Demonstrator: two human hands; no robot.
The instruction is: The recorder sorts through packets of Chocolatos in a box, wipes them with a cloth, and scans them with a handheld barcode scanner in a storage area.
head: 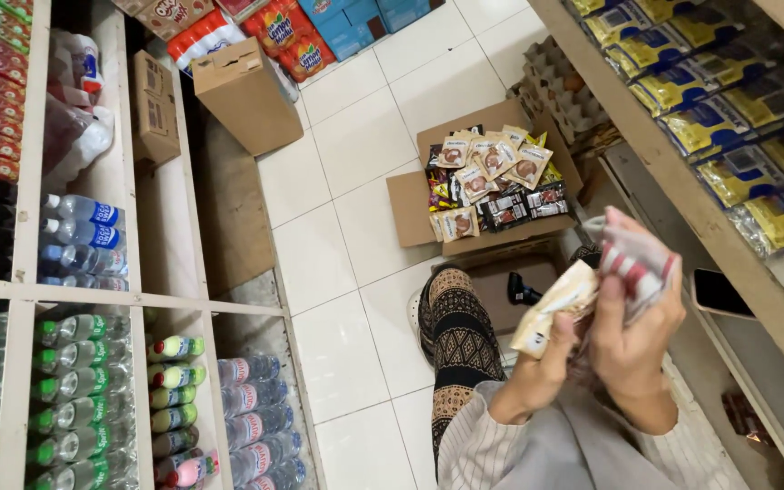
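My left hand (548, 363) grips a cream and yellow sachet strip (557, 307) at chest height. My right hand (635, 340) is closed on a bundle of white and red packets (639, 261) just right of it. Both hands meet close together above my patterned trouser leg (460, 349). Below them on the floor stands an open cardboard box (415, 213) filled with small brown and black sachets (492, 177).
Shelves of plastic bottles (79, 399) line the left side. A shelf of blue and yellow packets (728, 109) runs along the right, with a phone (720, 293) on its lower ledge. A closed carton (245, 95) and egg trays (560, 91) stand on the white tiled floor.
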